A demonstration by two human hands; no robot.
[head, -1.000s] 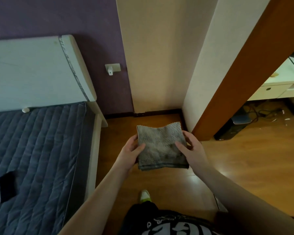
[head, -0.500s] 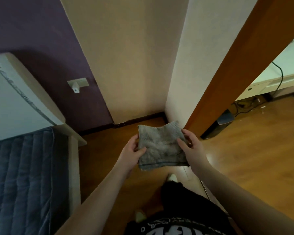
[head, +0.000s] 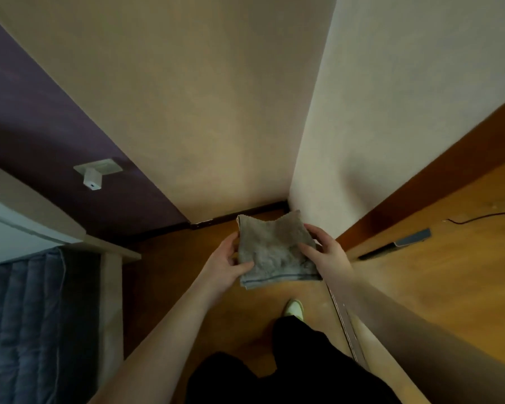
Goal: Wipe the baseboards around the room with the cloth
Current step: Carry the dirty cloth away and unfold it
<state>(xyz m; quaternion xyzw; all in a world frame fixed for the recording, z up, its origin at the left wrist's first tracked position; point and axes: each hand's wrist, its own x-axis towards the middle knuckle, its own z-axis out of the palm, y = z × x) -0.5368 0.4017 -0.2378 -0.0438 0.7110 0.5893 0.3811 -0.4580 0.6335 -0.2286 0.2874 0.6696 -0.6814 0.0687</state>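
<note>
A folded grey cloth (head: 274, 249) with a dark stripe near its lower edge is held flat in front of me, above the wooden floor. My left hand (head: 226, 262) grips its left edge, thumb on top. My right hand (head: 325, 253) pinches its right edge with thumb and fingers. A dark brown baseboard (head: 245, 212) runs along the foot of the beige wall just beyond the cloth and continues left under the purple wall.
A bed with a blue quilted mattress (head: 27, 316) and pale frame (head: 111, 287) fills the left. A white plug adapter (head: 92, 177) sits in a socket on the purple wall. An orange-brown door frame (head: 420, 176) stands at right, with a dark cable (head: 484, 215) on the floor beyond it.
I have stepped closer to the corner and the view has tilted down; the walls fill more of the frame. Both hands keep the same hold on the cloth.
</note>
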